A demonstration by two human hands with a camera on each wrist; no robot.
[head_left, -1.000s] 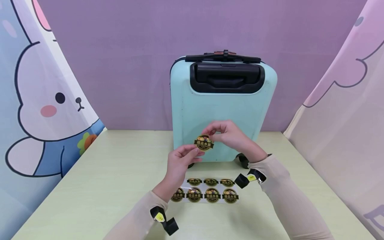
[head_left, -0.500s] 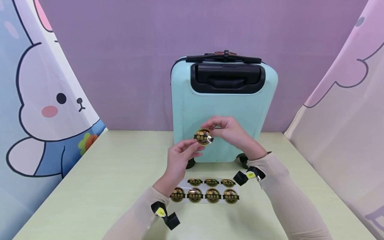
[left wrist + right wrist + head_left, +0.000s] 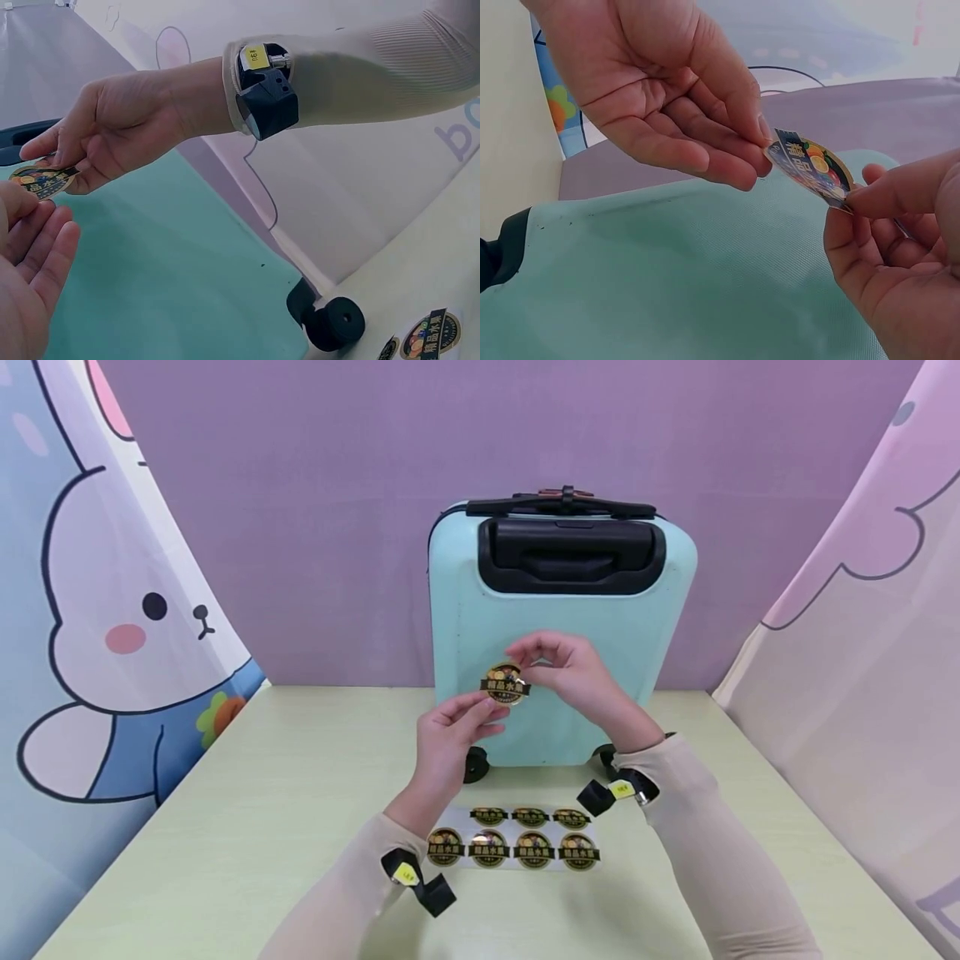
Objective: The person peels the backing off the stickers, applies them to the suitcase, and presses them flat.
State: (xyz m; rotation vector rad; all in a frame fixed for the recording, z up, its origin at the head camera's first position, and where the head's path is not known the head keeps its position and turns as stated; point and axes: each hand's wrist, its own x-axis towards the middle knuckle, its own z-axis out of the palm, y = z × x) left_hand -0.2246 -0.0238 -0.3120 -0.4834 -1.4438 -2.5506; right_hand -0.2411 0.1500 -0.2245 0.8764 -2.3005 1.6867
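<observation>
A round black-and-gold sticker (image 3: 506,685) with fruit pictures is held up in front of a mint-green suitcase (image 3: 555,718). My left hand (image 3: 452,735) pinches its lower left edge between thumb and fingers. On the upper right edge, my right hand (image 3: 566,672) pinches it too. The right wrist view shows the sticker (image 3: 810,166) slightly bent between both hands. Below on the table lies a white sheet of matching stickers (image 3: 512,863), partly behind my left forearm.
The suitcase stands on the pale table (image 3: 225,827) with a black recessed handle (image 3: 572,556) and black wheels (image 3: 476,765). A purple backdrop (image 3: 315,527) rises behind it. Printed cloths hang left (image 3: 112,710) and right (image 3: 855,693).
Both hands have risen a little with the sticker between them, toward the upper part of the suitcase. The sticker sheet stays where it was.
</observation>
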